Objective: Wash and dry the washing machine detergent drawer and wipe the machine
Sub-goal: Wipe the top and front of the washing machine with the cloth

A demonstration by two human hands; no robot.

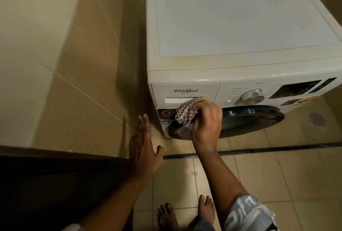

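A cream front-loading washing machine (240,17) stands against the wall. Its detergent drawer (185,92) sits closed in the top left of the front panel. My right hand (207,121) grips a crumpled checked cloth (187,113) and holds it against the front just below the drawer's handle recess, above the dark round door (249,119). My left hand (143,147) hovers flat with straight fingers beside the machine's lower left corner, holding nothing.
A chrome program dial (253,96) and a dark display (294,88) sit right of the drawer. A tiled wall (74,64) runs close along the machine's left side. A dark floor strip (259,150) crosses the beige tiles. My bare feet (187,214) stand below.
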